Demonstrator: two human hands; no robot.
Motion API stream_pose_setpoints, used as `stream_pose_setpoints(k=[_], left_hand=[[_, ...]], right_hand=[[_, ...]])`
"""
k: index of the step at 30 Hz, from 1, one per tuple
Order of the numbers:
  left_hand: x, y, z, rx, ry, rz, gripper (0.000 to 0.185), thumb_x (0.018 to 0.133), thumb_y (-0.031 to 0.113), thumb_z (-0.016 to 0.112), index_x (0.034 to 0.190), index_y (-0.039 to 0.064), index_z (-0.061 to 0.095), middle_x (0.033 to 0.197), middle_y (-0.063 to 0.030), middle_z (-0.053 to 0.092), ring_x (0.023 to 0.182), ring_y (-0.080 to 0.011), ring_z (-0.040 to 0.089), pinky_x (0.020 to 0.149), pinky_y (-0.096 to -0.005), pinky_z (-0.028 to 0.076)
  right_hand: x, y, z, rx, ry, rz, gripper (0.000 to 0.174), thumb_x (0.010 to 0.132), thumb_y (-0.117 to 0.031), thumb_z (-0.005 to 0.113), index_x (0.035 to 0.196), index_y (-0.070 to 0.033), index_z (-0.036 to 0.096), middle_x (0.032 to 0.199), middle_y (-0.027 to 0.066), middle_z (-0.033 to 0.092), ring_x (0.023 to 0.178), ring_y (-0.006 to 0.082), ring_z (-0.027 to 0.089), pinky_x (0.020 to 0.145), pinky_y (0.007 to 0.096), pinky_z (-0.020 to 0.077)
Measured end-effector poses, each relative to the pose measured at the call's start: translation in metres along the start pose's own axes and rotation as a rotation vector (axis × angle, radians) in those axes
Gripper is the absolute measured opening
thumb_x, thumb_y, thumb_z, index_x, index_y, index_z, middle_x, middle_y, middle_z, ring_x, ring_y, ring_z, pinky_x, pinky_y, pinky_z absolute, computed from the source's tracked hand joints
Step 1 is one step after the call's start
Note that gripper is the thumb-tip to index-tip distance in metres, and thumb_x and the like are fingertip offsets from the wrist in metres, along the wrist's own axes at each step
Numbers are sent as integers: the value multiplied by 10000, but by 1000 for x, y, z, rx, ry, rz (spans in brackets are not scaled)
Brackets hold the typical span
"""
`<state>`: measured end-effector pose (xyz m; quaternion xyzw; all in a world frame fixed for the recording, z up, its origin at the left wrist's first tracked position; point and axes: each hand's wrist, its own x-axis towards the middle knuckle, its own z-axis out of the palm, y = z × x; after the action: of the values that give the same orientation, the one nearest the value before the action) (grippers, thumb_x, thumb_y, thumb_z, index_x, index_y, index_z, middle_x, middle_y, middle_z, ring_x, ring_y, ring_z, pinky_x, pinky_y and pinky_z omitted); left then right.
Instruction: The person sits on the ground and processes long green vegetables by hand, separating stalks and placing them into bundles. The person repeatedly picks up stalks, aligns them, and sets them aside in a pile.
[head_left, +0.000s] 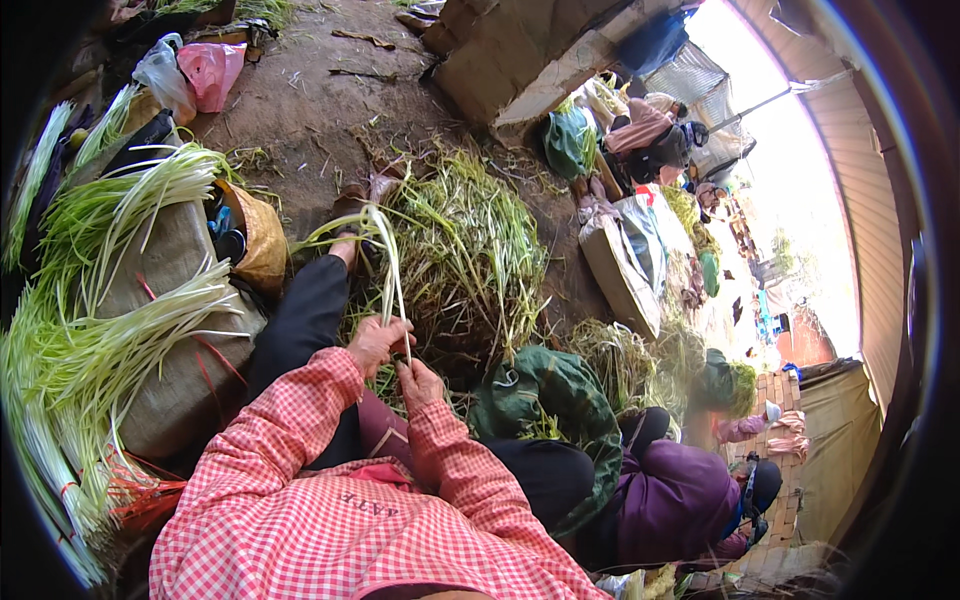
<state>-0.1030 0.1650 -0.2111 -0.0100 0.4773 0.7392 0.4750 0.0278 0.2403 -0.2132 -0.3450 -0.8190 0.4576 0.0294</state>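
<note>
My left hand grips a few long, pale stalks of a leek-like or chive-like vegetable. Their greener leaf ends bend over toward the left at the top. Just below it, my right hand pinches the lower end of a stalk; its fingertips are partly hidden. Both hands are above my lap, in front of a big heap of green and straw-coloured leaf trimmings on the ground. Beside my right knee lies a dark green sack with some trimmings in its mouth.
To my left, bundles of stalks lie over a sacking-covered block, with red ties near. A yellowish bag stands beside it. A person in purple sits close on my right. Other people sit farther off by a low box.
</note>
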Motion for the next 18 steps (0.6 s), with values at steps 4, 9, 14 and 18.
stream_pose_setpoints(k=[4, 9, 14, 18], left_hand=[[11, 12, -18, -128, 101, 116, 204, 930, 254, 552, 953, 53, 574, 782, -78, 674, 618, -143, 651, 381, -191, 381], [15, 20, -22, -235, 155, 180, 182, 944, 249, 533, 969, 71, 556, 705, -22, 629, 596, -134, 644, 411, -220, 418], [10, 32, -9, -5, 155, 542, 242, 943, 287, 553, 1020, 57, 551, 696, 11, 574, 584, -110, 609, 484, -230, 465], [13, 38, -7, -319, 127, 286, 198, 935, 277, 571, 1029, 102, 566, 679, 20, 561, 473, -71, 517, 373, -231, 373]], right_hand=[[-7, 32, 6, 290, -29, 27, 257, 921, -284, 594, 954, -36, 651, 616, -36, 532, 509, 55, 464, 463, 223, 362], [25, 65, -14, 577, 155, 173, 297, 930, -325, 567, 891, -51, 675, 580, -20, 552, 465, 58, 448, 434, 221, 355], [86, 68, -50, 18, 284, 116, 291, 891, -301, 578, 958, -33, 671, 720, 94, 657, 662, 209, 634, 617, 322, 500], [143, 67, -83, -441, 424, -26, 320, 870, -274, 572, 1129, -84, 574, 1084, 156, 607, 987, 346, 592, 837, 403, 483]])
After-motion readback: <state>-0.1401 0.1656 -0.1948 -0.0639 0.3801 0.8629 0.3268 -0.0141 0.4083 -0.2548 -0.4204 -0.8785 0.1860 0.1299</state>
